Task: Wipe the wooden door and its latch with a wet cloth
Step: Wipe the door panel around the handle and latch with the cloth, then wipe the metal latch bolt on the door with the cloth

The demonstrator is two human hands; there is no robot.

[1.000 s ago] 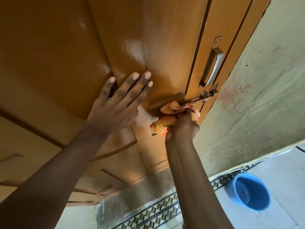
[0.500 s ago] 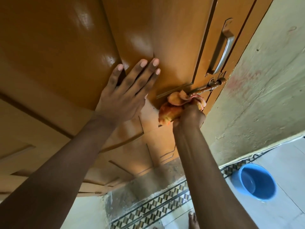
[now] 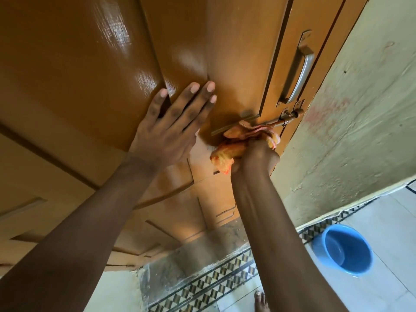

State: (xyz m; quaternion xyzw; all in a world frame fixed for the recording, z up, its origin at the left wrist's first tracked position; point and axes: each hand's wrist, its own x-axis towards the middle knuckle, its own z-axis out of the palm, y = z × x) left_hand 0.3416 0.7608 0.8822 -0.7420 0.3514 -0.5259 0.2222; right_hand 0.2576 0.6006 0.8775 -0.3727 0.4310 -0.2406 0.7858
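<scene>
A glossy brown wooden door (image 3: 90, 64) fills the upper left of the head view. My left hand (image 3: 171, 129) lies flat against it, fingers spread. My right hand (image 3: 256, 158) is closed around a bunched orange and pink cloth (image 3: 227, 154) and presses it against the metal sliding latch (image 3: 279, 120), just below the door's metal pull handle (image 3: 297, 73). The bolt's right end shows beyond the cloth; its left part is covered.
A rough pale green wall (image 3: 360, 120) stands right of the door. A blue bucket (image 3: 344, 251) sits on the light tiled floor at lower right. A patterned tile border (image 3: 213, 282) runs along the wall base. My bare toes (image 3: 261, 300) show at the bottom edge.
The view has shifted, so the hands and latch sit a little higher and further right in frame. My right hand keeps the cloth on the latch, and my left hand stays flat on the door.
</scene>
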